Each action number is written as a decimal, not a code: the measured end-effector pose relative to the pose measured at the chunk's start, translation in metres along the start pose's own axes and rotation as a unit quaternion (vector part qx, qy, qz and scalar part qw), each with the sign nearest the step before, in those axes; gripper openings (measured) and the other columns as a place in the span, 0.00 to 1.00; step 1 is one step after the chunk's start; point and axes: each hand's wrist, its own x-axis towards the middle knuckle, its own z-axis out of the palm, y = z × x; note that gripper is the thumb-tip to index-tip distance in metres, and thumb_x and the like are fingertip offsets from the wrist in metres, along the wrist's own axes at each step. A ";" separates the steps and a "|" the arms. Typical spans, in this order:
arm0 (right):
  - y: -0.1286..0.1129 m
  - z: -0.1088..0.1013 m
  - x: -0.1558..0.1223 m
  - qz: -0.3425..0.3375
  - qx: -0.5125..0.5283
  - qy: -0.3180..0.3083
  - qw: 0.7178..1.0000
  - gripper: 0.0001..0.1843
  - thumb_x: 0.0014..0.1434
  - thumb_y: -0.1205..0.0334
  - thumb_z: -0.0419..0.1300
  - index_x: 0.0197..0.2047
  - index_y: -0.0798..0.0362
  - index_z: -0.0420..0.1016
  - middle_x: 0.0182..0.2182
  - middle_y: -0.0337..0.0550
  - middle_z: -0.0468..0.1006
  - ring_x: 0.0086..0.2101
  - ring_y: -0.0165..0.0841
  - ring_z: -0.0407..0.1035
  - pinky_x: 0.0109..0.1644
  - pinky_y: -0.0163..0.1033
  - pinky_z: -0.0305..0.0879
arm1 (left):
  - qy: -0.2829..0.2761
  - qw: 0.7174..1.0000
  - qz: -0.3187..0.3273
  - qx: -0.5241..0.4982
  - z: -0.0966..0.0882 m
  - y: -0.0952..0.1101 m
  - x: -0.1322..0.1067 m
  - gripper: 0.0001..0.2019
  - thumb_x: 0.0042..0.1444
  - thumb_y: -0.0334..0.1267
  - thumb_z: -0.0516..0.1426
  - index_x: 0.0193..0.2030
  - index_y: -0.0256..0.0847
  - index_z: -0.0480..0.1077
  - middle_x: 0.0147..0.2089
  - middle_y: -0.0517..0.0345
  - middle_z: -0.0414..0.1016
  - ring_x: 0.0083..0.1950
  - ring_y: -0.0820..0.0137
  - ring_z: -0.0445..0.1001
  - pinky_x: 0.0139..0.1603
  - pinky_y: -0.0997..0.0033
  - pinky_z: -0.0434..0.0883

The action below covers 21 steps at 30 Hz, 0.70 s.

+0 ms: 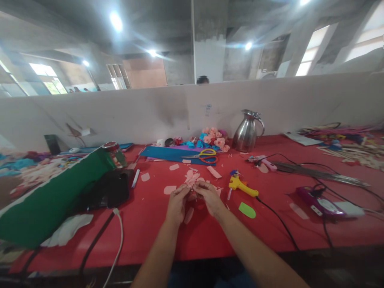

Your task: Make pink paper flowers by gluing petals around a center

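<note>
My left hand point(178, 203) and my right hand point(211, 197) meet over the middle of the red table, thumbs and fingertips pinched together. Between them they hold a pale pink paper flower point(191, 179), whose petals stick out beyond the fingertips; its lower part is hidden by my fingers. Loose pink petals lie around, one petal point(170, 190) left of my left hand and a rolled pink strip point(214, 172) beyond my right. To the right rests a yellow glue gun point(243, 187), with a green petal-shaped piece point(247, 210) nearer me.
Scissors point(207, 155) lie on a blue sheet point(168, 154) at the back. Finished flowers point(214, 138) and a steel jug point(246, 134) stand behind. On the left are a green box point(60, 196) and a black case point(115, 188). A purple power strip point(319, 204), cables and wires point(318, 173) occupy the right.
</note>
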 end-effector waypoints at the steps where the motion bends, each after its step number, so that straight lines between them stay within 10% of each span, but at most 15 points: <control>1: -0.001 0.000 0.000 -0.005 -0.004 -0.003 1.000 0.13 0.39 0.54 0.68 0.22 0.54 0.73 0.21 0.35 0.68 0.23 0.26 0.58 0.27 0.32 0.55 | 0.000 1.000 0.000 0.000 0.001 0.001 -0.001 0.06 0.38 0.33 0.66 0.25 0.35 0.75 0.27 0.59 0.75 0.28 0.75 0.71 0.30 0.77 0.69; 21: 0.001 0.001 0.000 -0.036 -0.035 0.004 0.999 0.15 0.41 0.51 0.67 0.22 0.54 0.73 0.17 0.33 0.66 0.20 0.25 0.55 0.26 0.33 0.52 | -0.047 0.999 -0.003 0.019 -0.002 -0.002 -0.001 0.12 0.40 0.34 0.66 0.35 0.37 0.77 0.41 0.51 0.78 0.41 0.64 0.76 0.39 0.69 0.73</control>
